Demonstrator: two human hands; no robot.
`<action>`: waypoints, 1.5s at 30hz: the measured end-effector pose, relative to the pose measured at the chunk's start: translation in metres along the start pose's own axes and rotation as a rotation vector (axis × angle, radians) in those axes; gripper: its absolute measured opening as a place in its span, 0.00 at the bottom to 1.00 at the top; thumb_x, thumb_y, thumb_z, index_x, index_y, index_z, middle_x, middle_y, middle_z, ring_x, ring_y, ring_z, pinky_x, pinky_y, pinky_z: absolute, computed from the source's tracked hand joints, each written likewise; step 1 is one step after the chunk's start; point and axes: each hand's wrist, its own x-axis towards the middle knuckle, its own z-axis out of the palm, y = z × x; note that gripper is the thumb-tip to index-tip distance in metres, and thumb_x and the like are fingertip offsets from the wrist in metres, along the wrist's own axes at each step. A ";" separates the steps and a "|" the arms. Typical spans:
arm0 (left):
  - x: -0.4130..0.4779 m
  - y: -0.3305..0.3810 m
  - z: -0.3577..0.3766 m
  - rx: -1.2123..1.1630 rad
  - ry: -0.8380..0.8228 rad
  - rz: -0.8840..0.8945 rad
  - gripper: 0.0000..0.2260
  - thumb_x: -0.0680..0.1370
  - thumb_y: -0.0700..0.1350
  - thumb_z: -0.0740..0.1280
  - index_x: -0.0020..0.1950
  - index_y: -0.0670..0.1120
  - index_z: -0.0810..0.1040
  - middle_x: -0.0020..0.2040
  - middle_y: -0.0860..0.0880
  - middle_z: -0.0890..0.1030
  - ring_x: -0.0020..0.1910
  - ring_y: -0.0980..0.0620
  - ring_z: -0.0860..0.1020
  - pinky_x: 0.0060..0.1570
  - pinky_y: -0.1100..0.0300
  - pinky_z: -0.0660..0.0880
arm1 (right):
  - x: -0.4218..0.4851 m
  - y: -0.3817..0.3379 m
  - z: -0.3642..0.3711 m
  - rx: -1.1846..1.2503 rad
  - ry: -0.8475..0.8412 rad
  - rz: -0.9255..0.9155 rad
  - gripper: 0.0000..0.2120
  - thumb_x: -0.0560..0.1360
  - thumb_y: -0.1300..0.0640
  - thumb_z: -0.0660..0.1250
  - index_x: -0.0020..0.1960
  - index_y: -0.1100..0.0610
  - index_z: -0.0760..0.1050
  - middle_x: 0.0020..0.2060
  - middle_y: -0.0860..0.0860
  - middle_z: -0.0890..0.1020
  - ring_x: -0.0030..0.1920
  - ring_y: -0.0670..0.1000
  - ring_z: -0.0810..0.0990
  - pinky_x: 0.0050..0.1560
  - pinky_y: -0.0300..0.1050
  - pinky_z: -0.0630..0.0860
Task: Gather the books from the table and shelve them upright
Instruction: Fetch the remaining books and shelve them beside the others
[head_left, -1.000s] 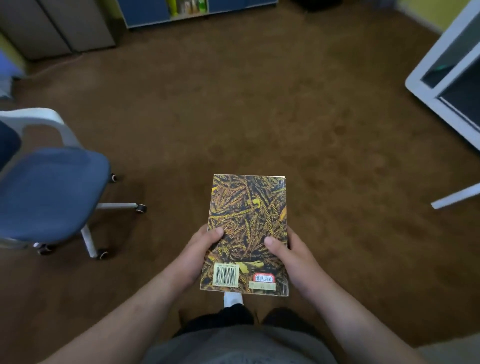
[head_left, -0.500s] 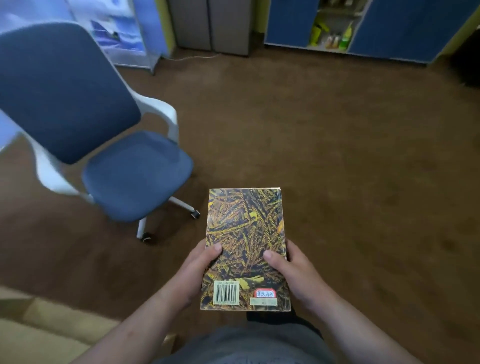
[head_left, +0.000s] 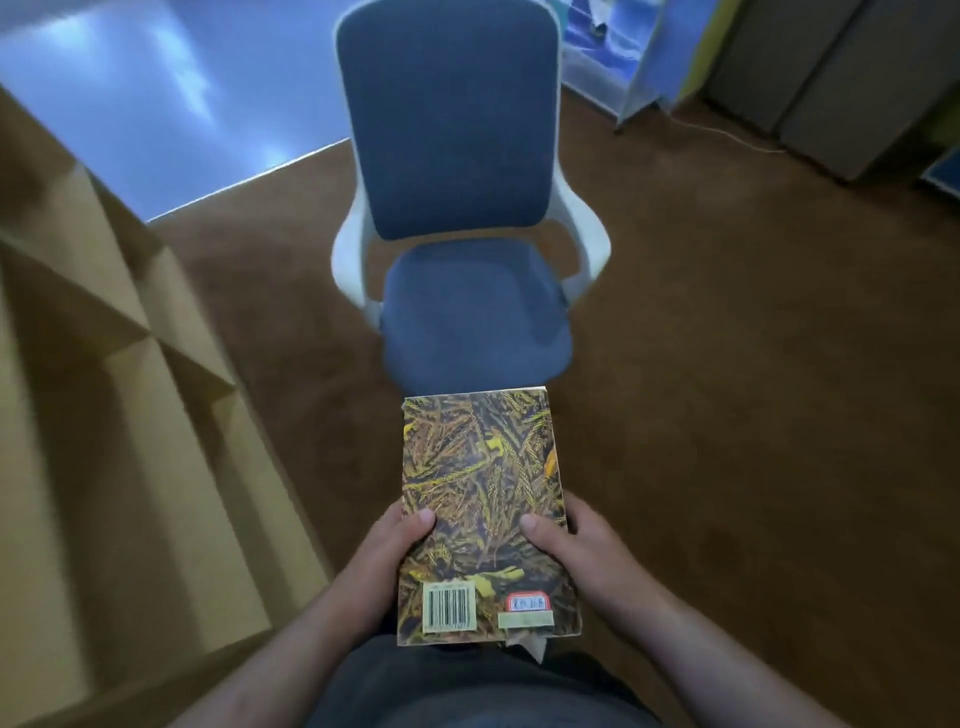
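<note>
Book (head_left: 483, 499), back cover up and patterned with yellow wheat ears, lay flat in both hands at six o'clock of the view. The left hand (head_left: 387, 551) gripped its seven-o'clock edge, thumb on the cover; the right hand (head_left: 576, 545) gripped the five-o'clock edge likewise. A barcode (head_left: 449, 607) and a red label (head_left: 527, 603) marked the near end. A blue chair (head_left: 467, 312) with white arms stood at twelve o'clock on brown carpet (head_left: 727, 364). A tan shelf unit (head_left: 104, 415) ran along nine o'clock; grey cabinets (head_left: 831, 78) stood at two o'clock.
</note>
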 end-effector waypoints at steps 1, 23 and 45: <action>0.000 0.003 -0.008 -0.028 0.030 -0.002 0.31 0.67 0.55 0.74 0.65 0.43 0.73 0.56 0.38 0.84 0.54 0.37 0.83 0.54 0.41 0.80 | 0.013 -0.009 0.005 -0.024 -0.045 0.017 0.25 0.68 0.42 0.73 0.62 0.50 0.77 0.53 0.51 0.88 0.53 0.51 0.87 0.59 0.52 0.81; -0.010 0.085 -0.181 -0.588 0.697 0.236 0.26 0.71 0.54 0.68 0.63 0.39 0.79 0.55 0.40 0.85 0.54 0.39 0.84 0.55 0.49 0.76 | 0.224 -0.193 0.240 -0.618 -0.759 -0.002 0.41 0.62 0.34 0.78 0.69 0.52 0.73 0.59 0.50 0.86 0.60 0.53 0.85 0.67 0.60 0.77; 0.023 0.162 -0.229 -1.411 1.421 0.705 0.38 0.57 0.47 0.81 0.65 0.39 0.75 0.35 0.48 0.87 0.31 0.50 0.85 0.23 0.61 0.78 | 0.324 -0.288 0.489 -1.110 -1.532 0.094 0.36 0.63 0.40 0.80 0.67 0.51 0.75 0.57 0.51 0.87 0.58 0.53 0.86 0.64 0.60 0.79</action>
